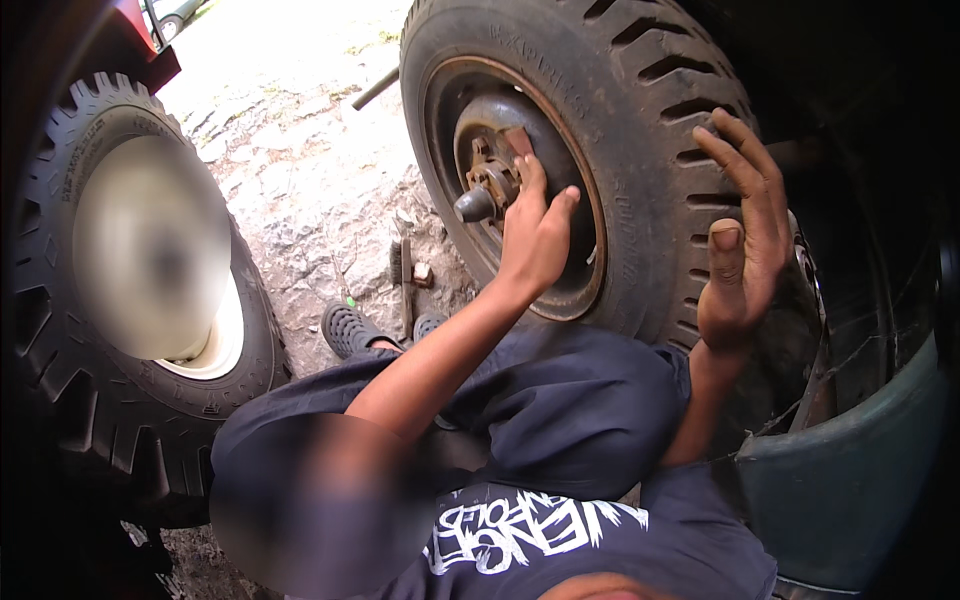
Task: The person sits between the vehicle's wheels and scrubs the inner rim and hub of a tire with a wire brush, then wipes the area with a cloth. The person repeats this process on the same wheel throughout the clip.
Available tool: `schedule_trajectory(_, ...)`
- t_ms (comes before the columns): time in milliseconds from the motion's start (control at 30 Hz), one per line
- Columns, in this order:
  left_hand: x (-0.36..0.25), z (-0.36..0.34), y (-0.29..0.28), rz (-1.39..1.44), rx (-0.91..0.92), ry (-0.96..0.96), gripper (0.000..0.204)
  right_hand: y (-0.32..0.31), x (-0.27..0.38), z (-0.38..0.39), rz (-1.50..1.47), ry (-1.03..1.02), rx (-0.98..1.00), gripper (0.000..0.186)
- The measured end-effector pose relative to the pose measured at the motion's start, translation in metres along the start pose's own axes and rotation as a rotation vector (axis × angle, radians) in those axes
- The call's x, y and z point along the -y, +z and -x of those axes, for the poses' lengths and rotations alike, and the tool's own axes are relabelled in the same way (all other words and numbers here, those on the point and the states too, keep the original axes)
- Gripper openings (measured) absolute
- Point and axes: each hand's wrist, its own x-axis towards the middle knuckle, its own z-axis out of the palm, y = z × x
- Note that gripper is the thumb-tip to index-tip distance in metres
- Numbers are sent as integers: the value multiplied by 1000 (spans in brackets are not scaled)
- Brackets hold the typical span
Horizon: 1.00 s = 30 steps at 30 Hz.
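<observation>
1. Fingers (532,176) of the left hand (537,240) touch a small reddish-brown flat pad (519,141) on the dished steel wheel disc (490,112); the thumb stands apart, and I cannot tell whether the pad is clamped.
2. That pad lies just beyond those fingertips, up the view, its long axis tilted up-left, roughly in line with them; the left hand is nearer.
3. Beside it, lower left, sits the studded hub (488,187).
4. Right hand (748,215): empty, thumb and fingers apart, by the tyre tread; contact unclear.
5. Raised lettering marks the tyre (628,180) sidewall; bold white lettering covers the dark T-shirt (540,530).
</observation>
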Motion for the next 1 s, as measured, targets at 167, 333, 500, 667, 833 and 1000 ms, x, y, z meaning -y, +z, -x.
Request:
schedule_trajectory(167, 23, -31, -14, -260, -67, 162, 73, 5, -1, 3, 19, -18, 17, 66)
schedule_trajectory(333, 36, -14, -14, -525, -71, 446, 70, 5, -1, 1, 39, -25, 25, 68)
schedule_trajectory(500, 25, -32, -22, -648, -102, 615, 75, 2, 0, 4, 43, -3, 16, 69)
schedule_trajectory(667, 28, -51, -26, -750, -11, 668, 79, 6, 2, 4, -12, 6, 2, 67)
schedule_trajectory(833, 43, -12, -12, -820, 92, 809, 71, 5, 2, 5, -6, 0, 6, 68)
schedule_trajectory(1000, 39, -28, -13, -828, -29, 730, 66, 2, 0, 2, -32, -8, 9, 69)
